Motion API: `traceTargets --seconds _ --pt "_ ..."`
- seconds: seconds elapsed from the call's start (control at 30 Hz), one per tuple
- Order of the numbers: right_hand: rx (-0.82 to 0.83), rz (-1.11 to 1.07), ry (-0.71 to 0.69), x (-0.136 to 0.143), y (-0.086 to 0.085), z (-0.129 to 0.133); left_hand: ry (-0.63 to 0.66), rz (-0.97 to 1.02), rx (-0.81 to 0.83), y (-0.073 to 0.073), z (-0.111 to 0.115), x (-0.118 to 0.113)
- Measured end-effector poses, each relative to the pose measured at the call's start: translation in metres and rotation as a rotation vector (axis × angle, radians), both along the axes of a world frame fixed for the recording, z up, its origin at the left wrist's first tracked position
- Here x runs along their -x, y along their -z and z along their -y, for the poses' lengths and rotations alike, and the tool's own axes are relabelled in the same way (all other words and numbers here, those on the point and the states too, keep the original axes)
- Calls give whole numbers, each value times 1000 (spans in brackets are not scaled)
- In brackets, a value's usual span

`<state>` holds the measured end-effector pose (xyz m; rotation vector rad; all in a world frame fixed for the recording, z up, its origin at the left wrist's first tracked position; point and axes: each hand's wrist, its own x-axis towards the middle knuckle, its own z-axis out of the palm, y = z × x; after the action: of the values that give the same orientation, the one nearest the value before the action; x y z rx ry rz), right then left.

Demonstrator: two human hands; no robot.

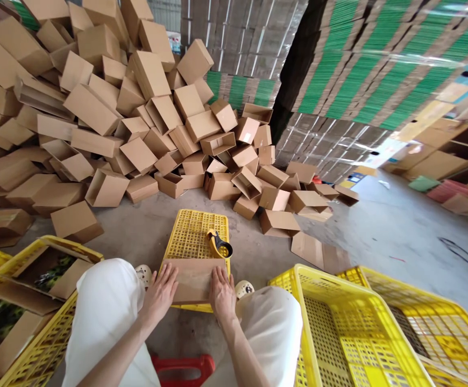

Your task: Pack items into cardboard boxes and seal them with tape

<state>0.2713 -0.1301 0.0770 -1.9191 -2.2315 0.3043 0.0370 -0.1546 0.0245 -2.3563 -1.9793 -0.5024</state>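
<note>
A closed brown cardboard box (193,280) rests on the near part of an upturned yellow plastic crate (188,232), between my knees. What looks like a strip of clear tape runs along the box's top. My left hand (162,284) lies on the box's left end, fingers stretched out and pointing away from me. On the right end, my right hand (222,290) rests with its fingers extended over the top edge. Just beyond the box, touching neither hand, a yellow-and-black tape dispenser (219,244) stands on the crate.
A large heap of open cardboard boxes (149,118) fills the far left and middle. Yellow crates (318,301) stand at my right. At my left, another yellow crate (52,328) holds boxes with dark green contents. Strapped cardboard stacks (355,64) rise behind. A red stool (185,368) shows below.
</note>
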Motion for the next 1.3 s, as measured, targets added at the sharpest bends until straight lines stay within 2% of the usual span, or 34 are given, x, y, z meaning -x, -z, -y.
traceTargets --seconds 0.1,0.17,0.27,0.37,0.43,0.57,0.63,0.73,0.8,0.87,0.97,1.03,1.1,1.2,1.3 --pt "16 -33 -72 27 3 4 73 -9 4 0 -1 -26" --pt "41 -62 -128 33 2 3 132 -11 17 -1 -2 -34" --pt "48 -24 -108 12 -1 -3 119 4 27 -2 -8 -17" --pt "18 40 -27 -6 -3 -8 3 23 25 -3 -14 4" --pt "4 41 -44 4 1 -5 -8 31 32 -3 -15 0" --pt "15 -56 -176 32 7 7 128 46 51 0 -9 -20" --pt "32 -57 -183 22 4 6 140 56 58 1 -6 -14" --pt "51 8 -70 -8 -2 -1 51 44 74 0 -4 9" --pt "47 37 -24 -13 -4 -4 9 29 83 -2 -5 12" --pt "28 27 -27 0 -3 0 38 27 80 -4 -4 -1" --pt "30 -39 -132 26 1 13 141 32 54 -5 3 -29" --pt "39 -48 -164 25 2 20 165 37 25 -4 11 -34" --pt "42 -11 -101 9 1 23 113 42 2 -1 18 -24" --pt "45 51 34 -19 2 21 -62 47 25 4 24 -4" --pt "35 69 105 -20 5 17 -222 68 95 6 20 -5"
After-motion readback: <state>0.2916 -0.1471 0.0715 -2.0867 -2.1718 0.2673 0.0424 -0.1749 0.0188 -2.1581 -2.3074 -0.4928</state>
